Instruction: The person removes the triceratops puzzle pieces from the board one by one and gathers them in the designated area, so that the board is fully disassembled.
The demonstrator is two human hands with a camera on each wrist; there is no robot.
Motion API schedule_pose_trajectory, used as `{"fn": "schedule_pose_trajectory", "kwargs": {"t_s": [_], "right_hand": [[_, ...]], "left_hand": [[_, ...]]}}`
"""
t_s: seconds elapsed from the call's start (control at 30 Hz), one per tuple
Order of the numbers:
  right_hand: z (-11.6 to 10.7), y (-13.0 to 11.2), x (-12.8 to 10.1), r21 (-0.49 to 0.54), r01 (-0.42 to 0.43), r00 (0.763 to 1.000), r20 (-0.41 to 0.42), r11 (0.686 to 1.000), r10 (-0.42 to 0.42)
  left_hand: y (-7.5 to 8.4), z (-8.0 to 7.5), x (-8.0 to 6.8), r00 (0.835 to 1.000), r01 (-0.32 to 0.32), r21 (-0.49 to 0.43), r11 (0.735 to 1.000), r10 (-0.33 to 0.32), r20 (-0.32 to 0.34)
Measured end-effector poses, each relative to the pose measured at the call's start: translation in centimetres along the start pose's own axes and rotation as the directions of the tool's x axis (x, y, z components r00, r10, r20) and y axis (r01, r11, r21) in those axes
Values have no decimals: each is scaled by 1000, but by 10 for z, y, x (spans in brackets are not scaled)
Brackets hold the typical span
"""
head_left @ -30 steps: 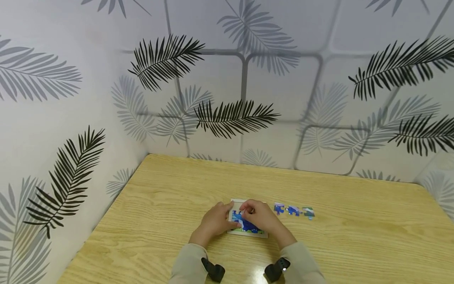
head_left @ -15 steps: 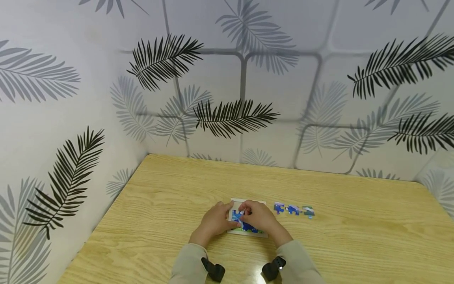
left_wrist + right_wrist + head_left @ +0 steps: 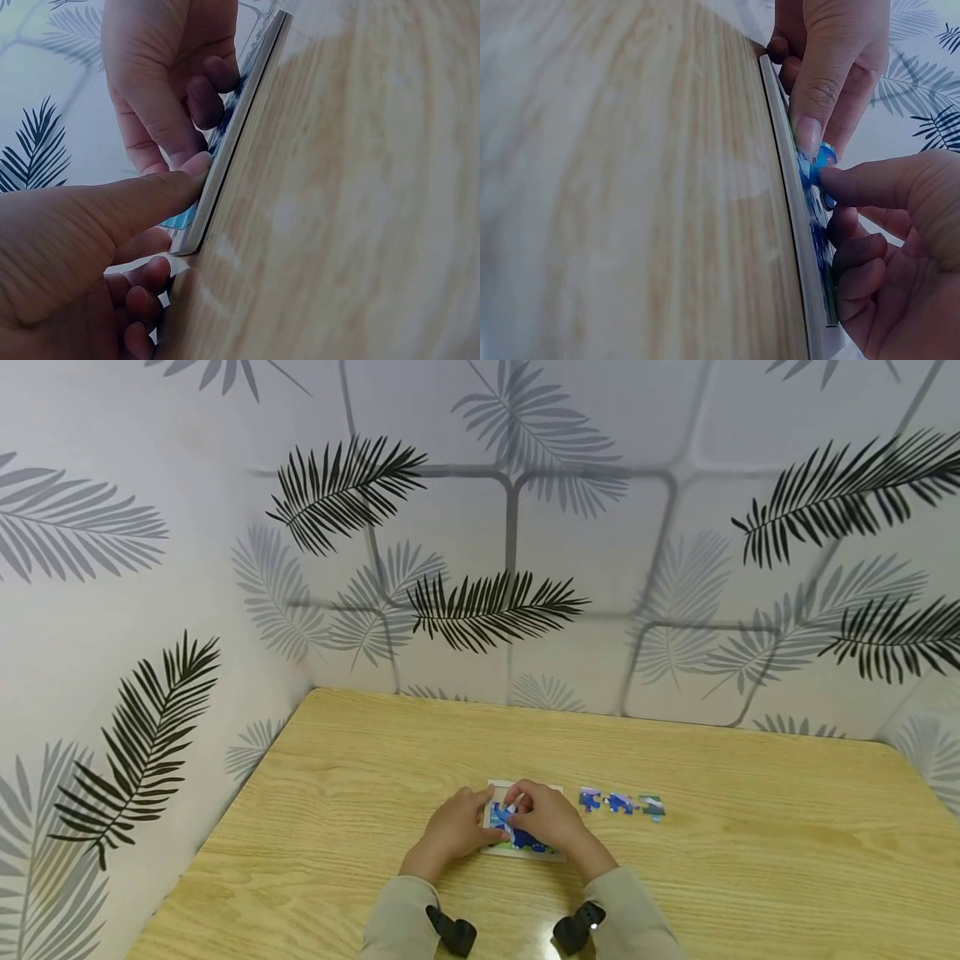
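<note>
A jigsaw puzzle in a shallow white-rimmed tray (image 3: 525, 856) lies on the table, its assembled part showing a dark blue figure on a green and light blue ground. My left hand (image 3: 456, 823) grips the tray's left side, the thumb (image 3: 161, 196) lying over the puzzle's face and the fingers curled at the edge. With thumb and index finger, my right hand (image 3: 555, 820) pinches a blue puzzle piece (image 3: 826, 156) at the puzzle's surface, close by the left thumb. Its other fingers are curled over the puzzle and partly hide it.
Three loose puzzle pieces lie right of the tray: a blue one (image 3: 589, 799), a blue and lilac one (image 3: 619, 803) and a greenish one (image 3: 652, 807). The wooden table (image 3: 360, 760) meets a leaf-patterned wall (image 3: 465, 543) behind. Black cameras (image 3: 453, 933) sit on both wrists.
The right hand and wrist have shifted slightly left over the puzzle, fingers still pinching the piece. The left hand, tray and loose pieces have stayed in place.
</note>
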State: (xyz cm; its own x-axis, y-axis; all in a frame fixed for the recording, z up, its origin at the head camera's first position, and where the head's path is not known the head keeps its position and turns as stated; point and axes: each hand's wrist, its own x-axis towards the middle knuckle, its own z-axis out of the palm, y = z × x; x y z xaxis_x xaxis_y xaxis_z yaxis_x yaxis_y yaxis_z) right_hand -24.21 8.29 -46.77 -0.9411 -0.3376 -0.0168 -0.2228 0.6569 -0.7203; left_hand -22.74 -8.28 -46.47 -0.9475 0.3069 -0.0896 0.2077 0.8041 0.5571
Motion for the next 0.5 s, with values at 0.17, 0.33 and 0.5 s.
{"fn": "schedule_pose_trajectory", "kwargs": {"t_s": [0.17, 0.33, 0.5], "right_hand": [[0, 1, 1, 67, -32, 999, -18, 997, 34], [0, 1, 1, 109, -52, 998, -29, 993, 56], [2, 1, 0, 147, -65, 995, -62, 987, 75]], "left_hand": [[-1, 0, 1, 1000, -6, -1, 1000, 6, -8], [-1, 0, 0, 1000, -12, -12, 1000, 12, -15], [-1, 1, -1, 1000, -15, -15, 1000, 15, -19]]}}
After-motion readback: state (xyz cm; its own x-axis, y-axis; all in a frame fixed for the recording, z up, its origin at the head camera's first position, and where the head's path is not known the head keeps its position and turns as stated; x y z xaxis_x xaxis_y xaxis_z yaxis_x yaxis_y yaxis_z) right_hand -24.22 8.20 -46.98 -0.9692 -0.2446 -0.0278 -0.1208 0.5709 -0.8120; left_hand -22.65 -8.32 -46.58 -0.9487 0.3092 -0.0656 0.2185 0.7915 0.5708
